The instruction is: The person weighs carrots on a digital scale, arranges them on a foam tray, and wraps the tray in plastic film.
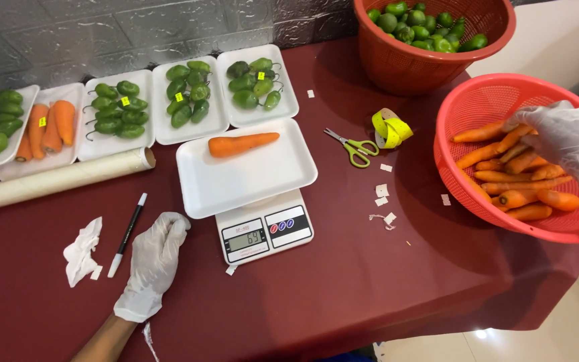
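My left hand [154, 258], in a white glove, rests flat on the dark red table [343, 281] just left of a small kitchen scale [265, 232], holding nothing. A white foam tray [246, 175] sits on the scale with one carrot [242, 143] near its far edge. My right hand [566, 137], also gloved, reaches into a red plastic basket [457, 127] at the right and curls over the carrots [514, 177] piled inside; whether it grips one is unclear.
Foam trays of green peppers [187, 92] and carrots [49, 127] line the back wall. A cling-film roll [58, 179], black pen [127, 234], crumpled tissue [82, 251], scissors [353, 145], yellow tape roll [390, 129] and a second basket of green peppers [430, 30] lie around.
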